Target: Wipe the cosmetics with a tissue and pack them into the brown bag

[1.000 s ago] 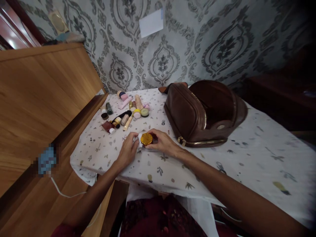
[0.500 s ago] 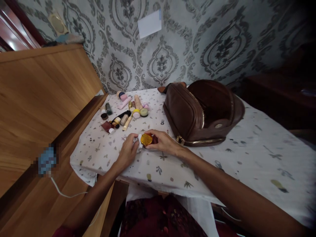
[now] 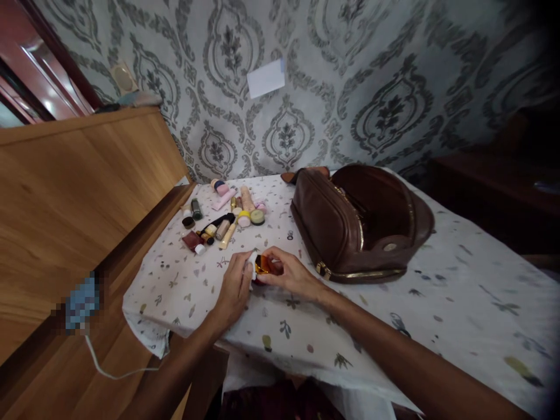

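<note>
My right hand (image 3: 292, 274) is closed around a small amber-and-gold jar (image 3: 262, 266), low over the front part of the table. Its glossy side faces left and catches the light. My left hand (image 3: 234, 287) is closed on a crumpled white wipe (image 3: 252, 265), which presses against the jar's left side. Fingers cover part of both things, and I cannot tell whether the wipe is paper or cloth. Right of my hands stands a brown leather toiletry bag (image 3: 326, 224), its top unzipped and gaping.
Several cosmetics lie grouped at the left back, among them a pink tube (image 3: 223, 199), a beige tube (image 3: 228, 235) and a dark red bottle (image 3: 191, 241). A patterned cloth (image 3: 196, 312) covers the table. A wooden panel (image 3: 91, 175) rises on the left, by a white cable (image 3: 102, 367).
The jar has turned, so its round gold face now shows far less. My left hand and the wipe have come closer against it. The view has tipped upward slightly.
</note>
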The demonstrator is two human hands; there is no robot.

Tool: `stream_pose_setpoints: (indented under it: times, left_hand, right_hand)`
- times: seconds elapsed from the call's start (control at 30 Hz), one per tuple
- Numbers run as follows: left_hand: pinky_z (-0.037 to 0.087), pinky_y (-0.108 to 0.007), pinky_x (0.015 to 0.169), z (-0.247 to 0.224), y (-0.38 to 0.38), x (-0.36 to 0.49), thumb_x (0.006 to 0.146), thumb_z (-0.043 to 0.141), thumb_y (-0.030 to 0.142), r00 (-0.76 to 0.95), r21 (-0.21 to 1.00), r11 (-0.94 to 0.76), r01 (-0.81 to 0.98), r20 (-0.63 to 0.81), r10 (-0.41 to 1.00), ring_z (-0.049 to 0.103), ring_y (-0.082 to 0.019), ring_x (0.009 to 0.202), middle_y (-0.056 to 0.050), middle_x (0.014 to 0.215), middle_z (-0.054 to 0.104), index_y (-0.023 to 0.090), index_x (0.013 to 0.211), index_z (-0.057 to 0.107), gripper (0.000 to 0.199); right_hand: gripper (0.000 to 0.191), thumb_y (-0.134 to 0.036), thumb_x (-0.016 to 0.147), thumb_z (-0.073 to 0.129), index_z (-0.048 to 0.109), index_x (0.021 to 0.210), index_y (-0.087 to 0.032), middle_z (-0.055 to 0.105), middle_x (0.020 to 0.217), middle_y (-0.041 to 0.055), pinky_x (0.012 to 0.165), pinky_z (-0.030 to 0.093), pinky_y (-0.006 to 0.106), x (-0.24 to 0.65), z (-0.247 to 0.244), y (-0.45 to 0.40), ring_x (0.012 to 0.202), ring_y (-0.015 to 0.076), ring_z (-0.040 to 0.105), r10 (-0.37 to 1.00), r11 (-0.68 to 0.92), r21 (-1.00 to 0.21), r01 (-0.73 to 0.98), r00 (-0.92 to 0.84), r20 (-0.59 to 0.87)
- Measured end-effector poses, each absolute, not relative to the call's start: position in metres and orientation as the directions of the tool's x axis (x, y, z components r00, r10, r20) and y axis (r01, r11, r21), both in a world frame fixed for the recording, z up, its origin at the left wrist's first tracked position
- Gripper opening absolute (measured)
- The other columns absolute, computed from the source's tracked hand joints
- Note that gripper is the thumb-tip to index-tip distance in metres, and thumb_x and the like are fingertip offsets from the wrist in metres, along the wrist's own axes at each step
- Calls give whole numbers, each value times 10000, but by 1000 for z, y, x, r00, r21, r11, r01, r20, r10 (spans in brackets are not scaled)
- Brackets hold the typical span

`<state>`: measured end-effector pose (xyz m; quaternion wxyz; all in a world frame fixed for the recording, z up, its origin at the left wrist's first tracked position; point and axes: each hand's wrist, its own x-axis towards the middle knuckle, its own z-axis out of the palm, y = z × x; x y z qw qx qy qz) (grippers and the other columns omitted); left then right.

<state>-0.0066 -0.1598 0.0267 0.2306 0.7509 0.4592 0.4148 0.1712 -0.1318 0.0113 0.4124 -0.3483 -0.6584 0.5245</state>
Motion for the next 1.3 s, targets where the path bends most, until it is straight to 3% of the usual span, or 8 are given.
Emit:
stream_pose_setpoints:
  times: [0.1, 0.2, 0.33, 0.43, 0.53, 0.73, 0.93, 1.3]
  left_hand:
    - [476, -332, 866, 32, -150, -4, 1001, 357, 415, 186, 845, -366, 390, 316, 930, 588, -200, 918, -67, 958, 645, 182, 1027, 619, 352]
    - [498, -294, 783, 30, -139, -3, 928, 462, 508, 78, 948, -194, 251, 180, 981, 600, -200, 891, -45, 891, 663, 191, 899, 631, 361]
    - [524, -273, 644, 30, -127, -2, 841, 593, 523, -60, 993, 87, 83, -82, 995, 631, -193, 818, -41, 900, 675, 196, 941, 620, 342]
    - [513, -277, 502, 37, -121, -1, 823, 621, 533, 40, 968, 249, 33, -250, 967, 615, -168, 635, -39, 863, 669, 196, 987, 603, 375]
    - [500, -270, 433, 41, -118, 2, 796, 636, 586, 215, 974, 227, 28, -227, 950, 576, -144, 549, -22, 793, 641, 184, 928, 589, 426]
    - [474, -226, 413, 34, -111, 12, 789, 626, 616, 220, 998, 13, 58, -25, 975, 548, -126, 541, 33, 690, 538, 195, 887, 573, 435]
    - [381, -173, 461, 33, -95, 16, 775, 669, 494, 195, 997, -67, 45, 56, 979, 459, -77, 503, 67, 601, 461, 185, 766, 550, 331]
    - [487, -201, 563, 29, -82, 12, 712, 763, 426, 240, 971, 155, -184, -109, 965, 610, -114, 633, 3, 759, 649, 150, 850, 642, 332]
  right_hand:
    - [440, -443, 690, 787, 569, 976, -190, 591, 761, -27, 568, 420, 230, 173, 15, -133, 643, 113, 543, 870, 106, -993, -57, -478, 120]
    - [538, -448, 669, 809, 570, 1085, -204, 649, 819, -2, 603, 479, 255, 174, 16, -133, 681, 136, 610, 850, 6, -993, -115, -523, 65]
    - [616, -400, 625, 850, 573, 1145, -218, 657, 950, 15, 702, 543, 296, 172, 10, -129, 767, 154, 665, 861, 32, -986, -163, -497, 110]
    - [627, -342, 611, 855, 578, 1160, -224, 648, 994, 24, 772, 560, 330, 170, 1, -124, 819, 165, 668, 885, 112, -983, -147, -435, 166]
    - [623, -318, 608, 849, 577, 1161, -230, 638, 1023, 40, 764, 569, 328, 168, -5, -121, 822, 165, 661, 900, 160, -979, -124, -389, 196]
    - [654, -408, 608, 841, 526, 1155, -236, 581, 1076, 26, 650, 575, 293, 172, -6, -118, 738, 152, 698, 948, 113, -991, -76, -289, 131]
    - [557, -392, 609, 848, 592, 1063, -197, 657, 1059, 55, 833, 578, 369, 176, -4, -114, 852, 178, 695, 943, 142, -987, -77, -293, 159]
    - [610, -318, 569, 876, 632, 1119, -216, 677, 1015, 21, 847, 548, 350, 178, 4, -116, 861, 171, 687, 937, 29, -974, -224, -332, 105]
